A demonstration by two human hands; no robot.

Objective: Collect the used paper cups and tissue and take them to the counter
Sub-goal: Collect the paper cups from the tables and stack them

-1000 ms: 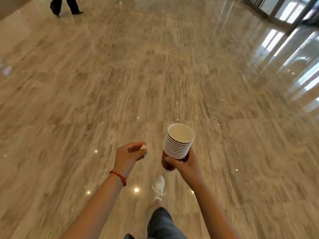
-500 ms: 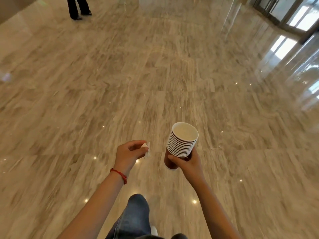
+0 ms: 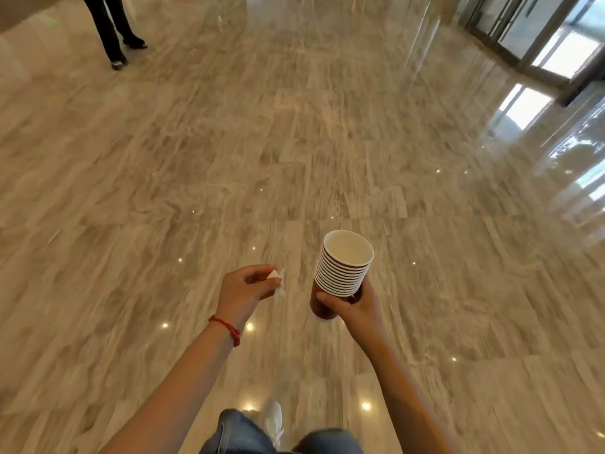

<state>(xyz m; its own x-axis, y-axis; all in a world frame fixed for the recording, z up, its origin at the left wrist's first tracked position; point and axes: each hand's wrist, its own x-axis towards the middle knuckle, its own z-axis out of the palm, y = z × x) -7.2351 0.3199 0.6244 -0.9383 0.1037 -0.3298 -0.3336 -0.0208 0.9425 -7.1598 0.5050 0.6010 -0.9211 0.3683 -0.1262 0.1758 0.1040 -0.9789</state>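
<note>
Over the marble floor [image 3: 294, 142], I see both hands carrying the load.
My left hand [image 3: 244, 290], red string bracelet [image 3: 226, 324] at its wrist, has its fingers curled, pinching a white tissue [image 3: 276, 278] at their tips. Just right of it, my right hand [image 3: 355, 306] wraps the base of the nested paper cups [image 3: 342, 265], rims rising above the fingers.

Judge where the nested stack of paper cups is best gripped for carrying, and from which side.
Grip the stack of paper cups low, around the brown wall of the outermost cup, coming from its side, as the right hand does. That cup bears all the others nested inside; the white rims above could probably slide loose if pinched. The left hand, pinching the tissue, is not free to help.
</note>
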